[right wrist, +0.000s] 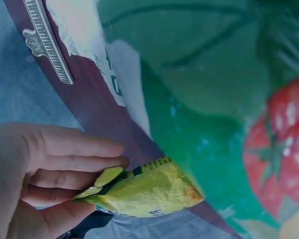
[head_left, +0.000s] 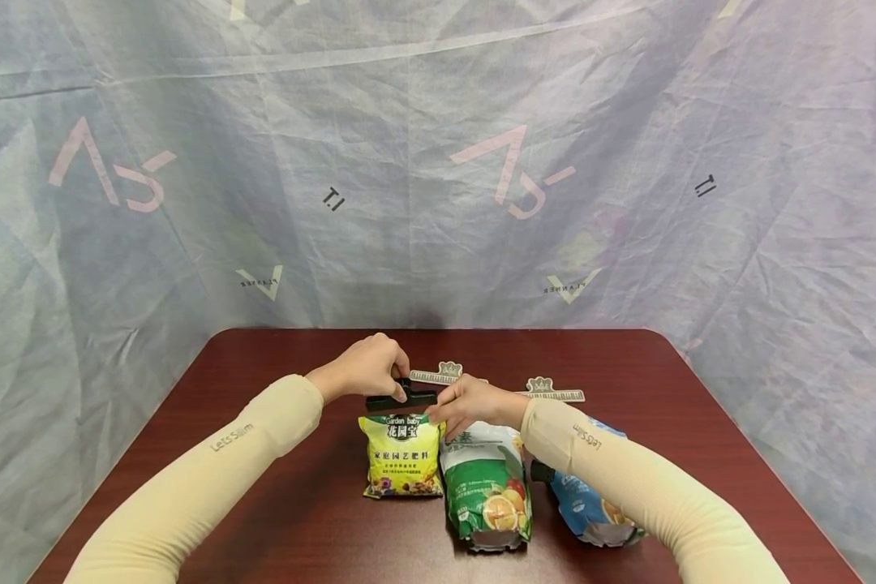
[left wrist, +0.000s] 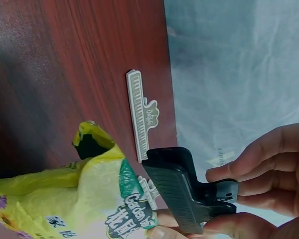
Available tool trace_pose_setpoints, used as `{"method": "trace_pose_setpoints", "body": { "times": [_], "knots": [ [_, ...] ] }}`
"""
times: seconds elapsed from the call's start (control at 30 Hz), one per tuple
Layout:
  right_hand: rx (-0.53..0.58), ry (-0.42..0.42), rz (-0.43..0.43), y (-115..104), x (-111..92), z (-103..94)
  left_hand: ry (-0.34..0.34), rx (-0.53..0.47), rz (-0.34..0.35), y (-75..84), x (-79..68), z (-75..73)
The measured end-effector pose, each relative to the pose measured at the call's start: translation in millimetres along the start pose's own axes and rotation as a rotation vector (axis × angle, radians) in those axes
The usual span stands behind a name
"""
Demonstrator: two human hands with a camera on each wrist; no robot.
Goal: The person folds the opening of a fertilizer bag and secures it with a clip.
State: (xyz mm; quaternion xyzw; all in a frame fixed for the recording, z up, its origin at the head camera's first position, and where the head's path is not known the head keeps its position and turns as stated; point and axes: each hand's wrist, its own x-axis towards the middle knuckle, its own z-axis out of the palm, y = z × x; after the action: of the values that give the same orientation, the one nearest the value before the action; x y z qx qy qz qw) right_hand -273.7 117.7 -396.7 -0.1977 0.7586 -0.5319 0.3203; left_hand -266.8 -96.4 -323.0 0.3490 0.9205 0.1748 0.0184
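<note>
My left hand (head_left: 371,365) pinches the handles of a black bag clip (left wrist: 172,191) between thumb and fingers. The clip's long bar hangs just above the top edge of a yellow fertilizer bag (head_left: 403,461), which stands on the table with its printed front facing me. At the bag's upper right corner, my right hand (head_left: 474,404) pinches the folded top edge. In the left wrist view, the bag's top gapes at its other corner. Close beside the yellow bag stands a green and white bag (head_left: 485,487) with fruit printed on it, partly behind the right hand.
A blue bag (head_left: 587,507) with a black cap (head_left: 543,471) leans at the right, partly covered by my right forearm. Behind the bags lie two pale ruler-like clips, a left one (head_left: 438,376) and a right one (head_left: 555,395). A grey printed cloth (head_left: 409,203) hangs behind the table's far edge.
</note>
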Motion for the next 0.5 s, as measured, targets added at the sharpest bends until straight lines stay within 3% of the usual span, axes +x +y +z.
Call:
{"method": "trace_pose_setpoints", "body": {
  "times": [0.27, 0.5],
  "knots": [
    [-0.032, 0.003, -0.022, 2, 1, 0.2, 0.028, -0.021, 0.014, -4.2, -2.5, 2.6],
    [-0.047, -0.004, -0.032, 3, 1, -0.3, -0.011, -0.080, 0.004, -12.4, 0.9, 5.0]
  ]
}}
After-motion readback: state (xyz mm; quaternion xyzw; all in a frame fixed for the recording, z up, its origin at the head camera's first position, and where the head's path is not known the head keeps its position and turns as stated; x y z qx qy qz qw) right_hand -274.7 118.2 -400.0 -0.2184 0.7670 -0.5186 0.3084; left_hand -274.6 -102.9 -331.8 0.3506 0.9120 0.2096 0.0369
